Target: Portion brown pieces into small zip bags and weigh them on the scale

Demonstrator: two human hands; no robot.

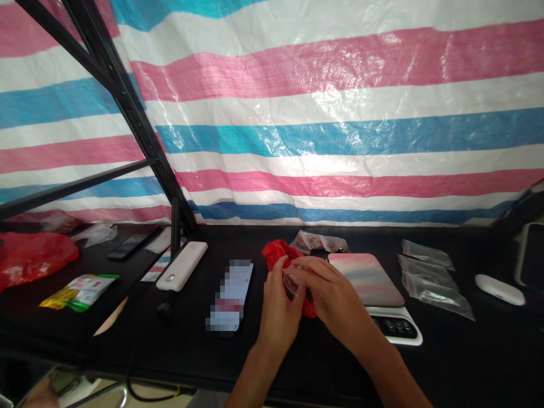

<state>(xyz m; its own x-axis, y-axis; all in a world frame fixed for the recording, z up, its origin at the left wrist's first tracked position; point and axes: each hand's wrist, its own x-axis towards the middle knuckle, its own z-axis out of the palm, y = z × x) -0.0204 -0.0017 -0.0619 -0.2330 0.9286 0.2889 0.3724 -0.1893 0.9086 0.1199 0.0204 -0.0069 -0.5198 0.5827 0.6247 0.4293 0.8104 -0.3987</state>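
Note:
Both hands meet over the black table [467, 351], just left of a small kitchen scale [374, 286]. My left hand [278, 309] and my right hand [334, 297] pinch a small clear plastic bag [293, 283] between their fingers. Under and behind the hands lies a crumpled red plastic bag [276, 252]. What the clear bag holds is hidden by the fingers.
A phone [232, 294] lies left of the hands, a white power bank [182, 265] beyond it. Clear zip bags [429, 277] and a white case [499, 289] lie right of the scale. A bag of brown bits [318, 242], a green packet [85, 290] and a black rack post [140, 124] are also here.

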